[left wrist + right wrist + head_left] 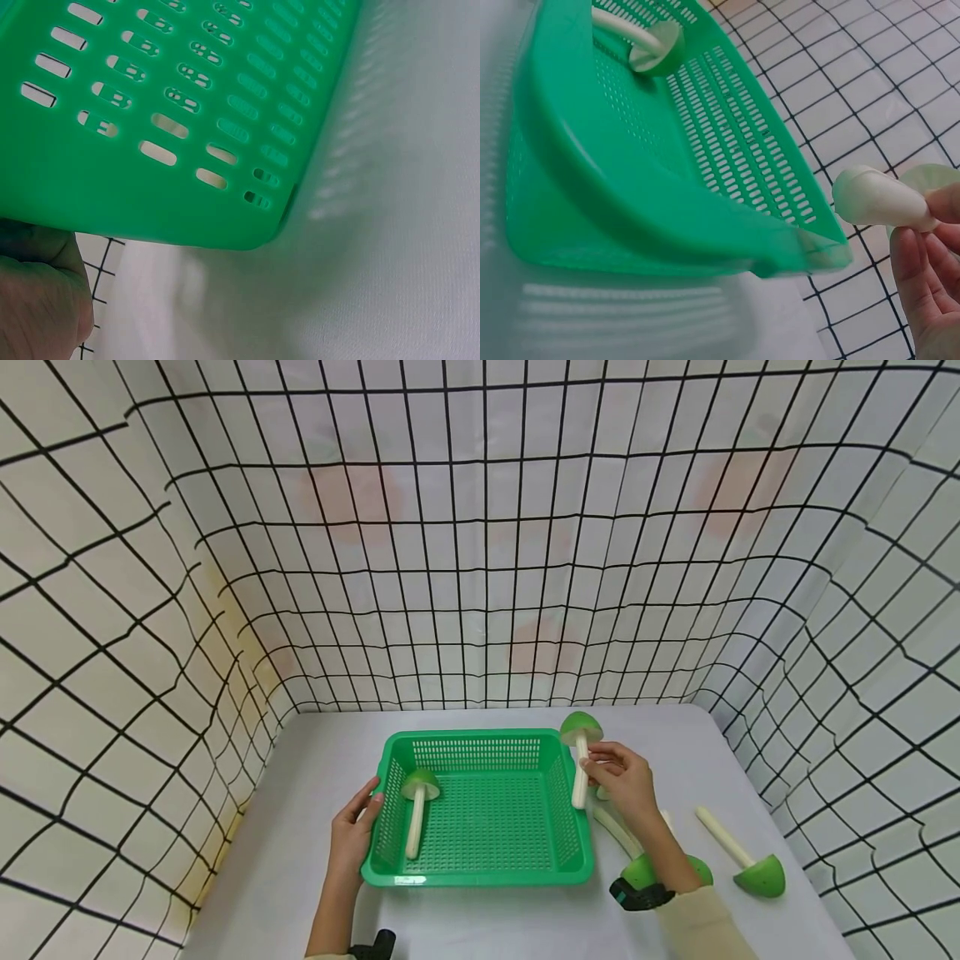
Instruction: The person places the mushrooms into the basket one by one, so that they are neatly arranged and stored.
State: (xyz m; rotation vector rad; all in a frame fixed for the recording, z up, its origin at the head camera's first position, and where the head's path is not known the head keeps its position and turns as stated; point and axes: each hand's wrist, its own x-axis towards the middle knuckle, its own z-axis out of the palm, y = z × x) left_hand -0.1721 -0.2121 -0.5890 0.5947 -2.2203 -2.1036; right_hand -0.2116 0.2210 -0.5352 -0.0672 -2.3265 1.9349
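Observation:
A green plastic basket [487, 878] with slotted walls stands on the white table. My left hand [352, 835] grips its left wall, thumb on the rim side; the left wrist view shows part of that hand [45, 300] against the green wall. Inside, toward the left, lies a toy mushroom [416, 818] with green cap and white stem. My right hand [624, 781] pinches a second mushroom [581, 768] by its stem, cap up, beside the basket's right rim. In the right wrist view, its stem end [881, 199] points at the camera, between the fingertips [907, 255].
Several more mushrooms lie on the table right of the basket, partly hidden under my right forearm; one mushroom [759, 875] lies farthest right. Black wire grid [487, 568] over white cloth walls in the back and both sides. Each wrist wears a black strap [640, 895].

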